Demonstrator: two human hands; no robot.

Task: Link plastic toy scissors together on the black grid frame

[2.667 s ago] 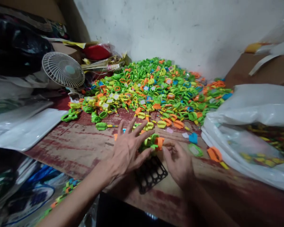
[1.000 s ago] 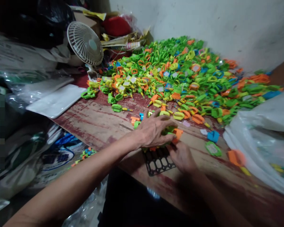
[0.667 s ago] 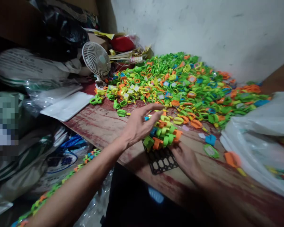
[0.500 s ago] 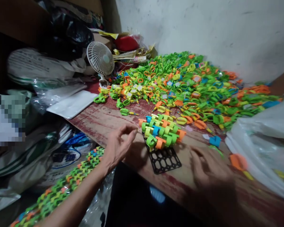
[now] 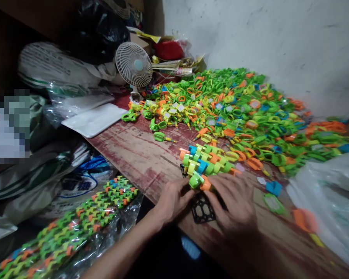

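Observation:
A black holed rack [image 5: 203, 211] lies on the table in front of me, its rear part covered by rows of curved plastic bands [image 5: 211, 158] in green, yellow, orange and blue, which look like toy watches. At the near left corner of the rows, my left hand [image 5: 174, 199] has its thumb and fingertips closed against a green band [image 5: 196, 180]. Opposite it, my right hand [image 5: 235, 199] curls over the near right side, thumb and fingers around an orange band [image 5: 206, 183]. Its fingers hide part of the rows and the rack.
A large heap of loose bands [image 5: 221, 100] covers the table's back. A small fan [image 5: 134, 65] and a white sheet [image 5: 95, 119] stand left of it. A plastic bag [image 5: 322, 193] sits at right. Below the table's left edge lie more rows of bands [image 5: 84, 221] in clear plastic.
Both hands have come in from the sides to the bands on the rack, the right from farther off. A green piece now lies by the loose blue band at right. The view has shifted slightly.

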